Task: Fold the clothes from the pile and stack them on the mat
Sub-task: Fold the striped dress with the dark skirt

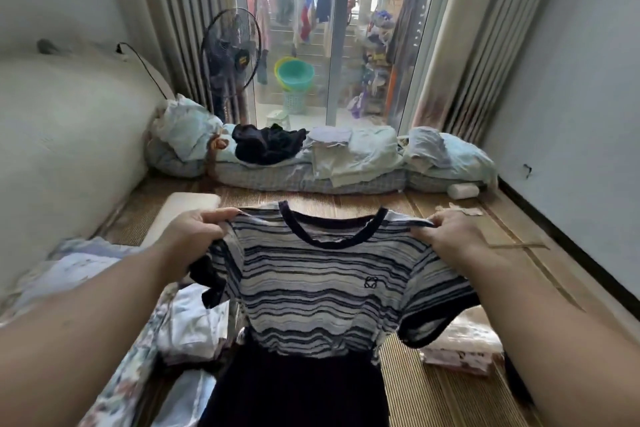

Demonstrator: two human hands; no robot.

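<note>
A striped navy-and-white T-shirt [322, 284] with a dark collar hangs spread out in front of me, held up by its shoulders. My left hand [194, 236] grips the left shoulder seam and my right hand [453, 236] grips the right one. Below the shirt lies a dark garment [294, 388]. A pile of light clothes [187, 322] sits at my lower left. The woven bamboo mat [408, 388] covers the floor beneath.
Rolled bedding [311, 177] with a black garment [266, 146] and folded pale clothes [332, 149] runs across the far end. A fan [230, 52] stands by the curtains. A folded pinkish item [460, 354] lies at right, a white cushion [187, 208] at left.
</note>
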